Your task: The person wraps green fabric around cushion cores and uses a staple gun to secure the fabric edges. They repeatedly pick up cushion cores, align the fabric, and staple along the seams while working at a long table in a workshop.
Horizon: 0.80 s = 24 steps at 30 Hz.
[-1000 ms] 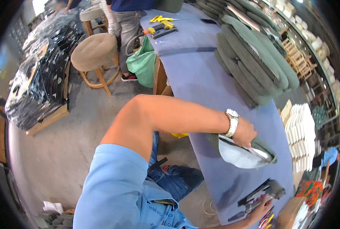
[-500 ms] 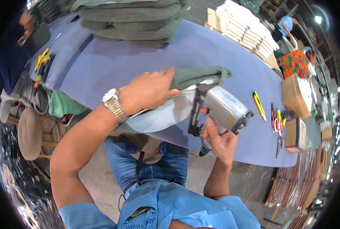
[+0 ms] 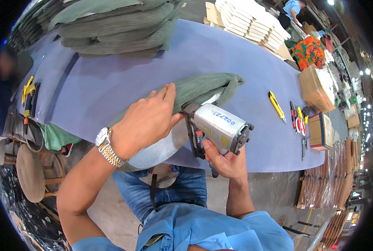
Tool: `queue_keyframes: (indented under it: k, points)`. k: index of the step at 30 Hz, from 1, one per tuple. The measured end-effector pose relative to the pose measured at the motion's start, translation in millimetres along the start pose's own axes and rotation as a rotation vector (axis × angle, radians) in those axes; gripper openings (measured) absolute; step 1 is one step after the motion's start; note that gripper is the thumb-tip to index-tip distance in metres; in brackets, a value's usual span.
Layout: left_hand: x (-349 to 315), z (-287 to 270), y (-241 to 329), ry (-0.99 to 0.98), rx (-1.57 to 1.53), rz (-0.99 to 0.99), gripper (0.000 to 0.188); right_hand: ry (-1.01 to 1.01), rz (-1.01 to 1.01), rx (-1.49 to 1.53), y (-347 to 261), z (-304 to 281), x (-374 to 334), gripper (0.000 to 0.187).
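My right hand (image 3: 227, 164) grips a silver and black pneumatic staple gun (image 3: 220, 125). Its black nose meets the edge of a padded, curved piece wrapped in dark green fabric (image 3: 203, 87), at the near side of the table. A pale grey panel (image 3: 163, 144) shows on the underside of that piece, facing me. My left hand (image 3: 146, 119) lies over the fabric with the fingers together and the thumb at the edge, close beside the gun's nose. What lies under my left palm is hidden. A loose fold of fabric sticks out at the far right end.
A tall stack of green padded pieces (image 3: 119, 31) stands at the back left; white shaped pieces (image 3: 249, 21) are piled at the back. To the right lie a yellow cutter (image 3: 277, 106), scissors (image 3: 298, 119) and a cardboard box (image 3: 316, 88). Another person (image 3: 4, 79) is at the left.
The staple gun has moved left along the piece's edge, and my left hand has shifted left too. More of the green fabric shows. The view has turned slightly.
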<state>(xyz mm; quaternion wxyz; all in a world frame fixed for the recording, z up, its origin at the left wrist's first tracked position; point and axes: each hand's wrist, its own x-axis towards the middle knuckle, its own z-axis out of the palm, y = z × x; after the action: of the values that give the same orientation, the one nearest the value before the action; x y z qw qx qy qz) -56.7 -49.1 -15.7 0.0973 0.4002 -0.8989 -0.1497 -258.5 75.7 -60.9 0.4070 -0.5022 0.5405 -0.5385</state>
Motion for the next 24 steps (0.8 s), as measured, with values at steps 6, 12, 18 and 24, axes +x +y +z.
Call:
queue_keyframes:
  k: [6,12,18,24]
  points:
    - [-3.8,11.2,1.0,0.059,0.010,0.045,0.074,-0.008,-0.032,-0.206,1.3,3.7,-16.2,0.030]
    - [-0.6,-3.1,-2.3,-0.039,-0.001,-0.008,0.074,0.010,-0.097,-0.247,13.1,16.2,-7.2,0.025]
    - [4.5,5.4,-7.2,0.006,0.024,0.060,0.074,-0.024,-0.100,-0.136,6.7,17.1,-10.0,0.030]
    - [-2.1,12.8,-26.6,0.007,0.001,0.102,0.087,-0.108,-0.134,-0.173,26.7,27.8,-1.9,0.053]
